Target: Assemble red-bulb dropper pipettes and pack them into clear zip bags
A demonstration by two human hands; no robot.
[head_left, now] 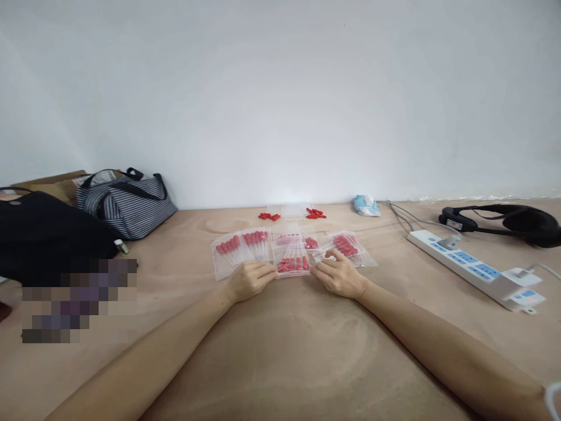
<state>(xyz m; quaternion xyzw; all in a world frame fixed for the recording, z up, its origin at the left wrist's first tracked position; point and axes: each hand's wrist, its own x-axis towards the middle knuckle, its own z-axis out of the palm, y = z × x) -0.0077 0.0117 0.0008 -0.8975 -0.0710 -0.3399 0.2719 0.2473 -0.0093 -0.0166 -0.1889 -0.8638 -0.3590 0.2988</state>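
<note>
Between my hands lies a clear plastic bag (294, 265) holding several slim clear droppers with red bulbs, the bulbs toward me. My left hand (252, 279) pinches the bag's near left corner. At its near right corner, the fingers of my right hand (337, 275) are closed on the edge. Another clear bag of red-bulbed droppers (241, 245) lies flat on the left, beyond my left hand. To the right, a similar bag (348, 244) sits just behind my right hand. Loose red bulbs (315, 214) and a row of thin clear tubes (294, 211) lie near the wall.
A white power strip (473, 263) with plugs and cables stretches across the right side. Behind it sits a black headset-like device (504, 222). A crumpled blue-and-white packet (367, 205) is by the wall. On the left are a striped bag (131, 202), black cloth (48, 234) and a small bottle (121, 247).
</note>
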